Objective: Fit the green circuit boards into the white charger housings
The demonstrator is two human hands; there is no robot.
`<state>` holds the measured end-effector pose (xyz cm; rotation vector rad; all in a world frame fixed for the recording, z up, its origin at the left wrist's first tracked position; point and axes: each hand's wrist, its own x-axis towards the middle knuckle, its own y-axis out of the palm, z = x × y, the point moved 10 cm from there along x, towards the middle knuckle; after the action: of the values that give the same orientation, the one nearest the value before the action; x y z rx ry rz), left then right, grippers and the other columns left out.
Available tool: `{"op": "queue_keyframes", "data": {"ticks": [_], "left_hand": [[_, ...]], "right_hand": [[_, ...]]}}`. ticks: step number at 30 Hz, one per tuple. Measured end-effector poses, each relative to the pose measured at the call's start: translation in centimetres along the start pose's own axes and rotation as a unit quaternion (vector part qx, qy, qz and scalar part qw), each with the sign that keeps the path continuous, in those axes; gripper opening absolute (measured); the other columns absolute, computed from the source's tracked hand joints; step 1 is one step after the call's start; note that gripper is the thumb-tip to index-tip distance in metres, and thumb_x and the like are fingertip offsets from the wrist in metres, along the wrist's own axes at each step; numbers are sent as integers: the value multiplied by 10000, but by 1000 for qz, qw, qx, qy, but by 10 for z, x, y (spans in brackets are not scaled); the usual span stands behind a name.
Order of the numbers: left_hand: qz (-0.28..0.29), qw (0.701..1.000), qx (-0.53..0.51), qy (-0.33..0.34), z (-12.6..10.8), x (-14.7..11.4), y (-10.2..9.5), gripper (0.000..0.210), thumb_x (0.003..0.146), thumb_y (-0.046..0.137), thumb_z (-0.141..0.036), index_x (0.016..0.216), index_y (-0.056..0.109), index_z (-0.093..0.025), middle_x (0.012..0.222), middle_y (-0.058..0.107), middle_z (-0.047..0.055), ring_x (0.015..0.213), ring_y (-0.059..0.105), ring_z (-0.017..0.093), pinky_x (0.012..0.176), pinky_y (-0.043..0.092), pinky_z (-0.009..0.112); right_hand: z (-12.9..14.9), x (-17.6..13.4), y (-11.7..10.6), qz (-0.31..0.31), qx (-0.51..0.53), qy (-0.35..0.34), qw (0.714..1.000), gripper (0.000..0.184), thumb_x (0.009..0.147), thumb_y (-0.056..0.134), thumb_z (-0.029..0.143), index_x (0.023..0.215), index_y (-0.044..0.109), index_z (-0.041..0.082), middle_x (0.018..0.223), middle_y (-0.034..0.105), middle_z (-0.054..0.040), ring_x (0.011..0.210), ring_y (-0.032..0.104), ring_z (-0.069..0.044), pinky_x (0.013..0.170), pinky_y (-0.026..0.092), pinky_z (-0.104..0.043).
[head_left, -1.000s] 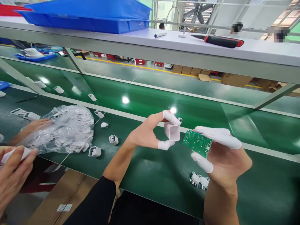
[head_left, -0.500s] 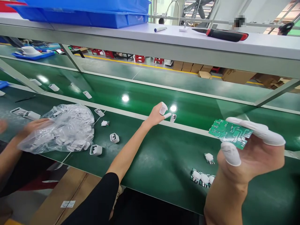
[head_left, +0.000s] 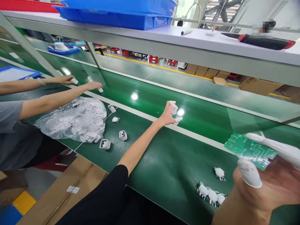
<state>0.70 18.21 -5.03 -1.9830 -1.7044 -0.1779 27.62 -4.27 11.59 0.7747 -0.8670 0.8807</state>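
At the right, my right hand (head_left: pixel 269 168), with white finger cots, grips a green circuit board (head_left: pixel 252 151) by its edges between thumb and fingers, solder side facing me. My left hand (head_left: pixel 168 115) reaches out over the conveyor's near rail, its white-capped fingers and thumb spread apart. Close under the thumb is a small white housing (head_left: pixel 176 123), mostly covered; contact with it is unclear. Below my right hand, several circuit boards with white pads (head_left: pixel 212 196) lie in a row on the green bench, with a single padded board (head_left: pixel 219 173) just above them.
To the left lie white housings (head_left: pixel 105 144), a small padded board (head_left: pixel 115 119) and a clear bag of white parts (head_left: pixel 75 120). A co-worker's hands (head_left: pixel 93 86) hold small white pieces over the belt. Blue trays (head_left: pixel 117 20) and a black-red tool (head_left: pixel 264 41) rest on the shelf.
My view has swung left. My left hand has come over the white housing at the rail. The co-worker's arms have moved from the bag to the belt. The circuit board stays in my right hand.
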Motion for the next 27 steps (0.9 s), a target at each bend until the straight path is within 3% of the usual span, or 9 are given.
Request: {"op": "queue_keyframes", "data": {"ticks": [3, 5, 8, 11, 15, 22, 27], "left_hand": [[26, 996, -24, 81, -80, -13, -20, 423, 916, 814, -251, 1230, 532, -240, 1332, 541, 110, 997, 605, 185, 871, 583, 376], [69, 993, -38, 93, -124, -28, -18, 262, 1006, 730, -268, 1160, 519, -252, 1140, 584, 42, 880, 585, 151, 787, 541, 320], [109, 982, -11, 154, -176, -54, -8, 248, 1017, 742, -275, 1125, 521, -245, 1009, 592, 8, 795, 543, 139, 737, 490, 307], [100, 959, 15, 266, -209, -73, -1, 219, 999, 729, -186, 1125, 556, -232, 1010, 643, 30, 872, 593, 167, 756, 497, 315], [72, 934, 20, 351, -222, -85, -2, 239, 974, 700, -80, 1131, 597, -228, 941, 668, 22, 851, 597, 167, 707, 497, 296], [53, 932, 46, 357, -221, -89, -4, 189, 988, 708, -109, 1021, 576, -240, 854, 643, 9, 763, 565, 168, 657, 484, 313], [47, 930, 49, 361, -222, -90, -5, 197, 992, 720, -120, 995, 560, -234, 855, 640, 5, 769, 577, 163, 689, 493, 323]], "right_hand": [[18, -4, 22, 75, 29, -33, 996, 731, 558, 1074, 171, 1261, 884, 227, 1108, 881, -136, 760, 800, -345, 458, 592, -497], [21, -8, 39, 128, 49, 6, 990, 728, 637, 1034, 112, 1331, 850, 229, 1178, 876, -125, 924, 837, -366, 605, 687, -520], [24, -17, 55, 180, 43, 39, 982, 693, 742, 1001, 122, 1386, 810, 292, 1216, 873, -75, 1048, 842, -337, 791, 736, -519], [26, -24, 59, 201, 30, 49, 978, 702, 773, 1018, 173, 1416, 783, 328, 1238, 865, -57, 1110, 832, -321, 850, 739, -502], [28, -30, 64, 230, 31, 53, 971, 689, 794, 1024, 213, 1424, 774, 336, 1256, 856, -61, 1121, 821, -319, 871, 736, -517], [31, -38, 75, 278, 2, 42, 960, 651, 849, 992, 290, 1449, 751, 371, 1186, 845, -64, 1042, 804, -318, 760, 714, -514], [33, -40, 82, 296, 8, 33, 954, 664, 850, 989, 242, 1459, 750, 355, 1239, 836, -81, 1044, 802, -313, 780, 711, -510]]}}
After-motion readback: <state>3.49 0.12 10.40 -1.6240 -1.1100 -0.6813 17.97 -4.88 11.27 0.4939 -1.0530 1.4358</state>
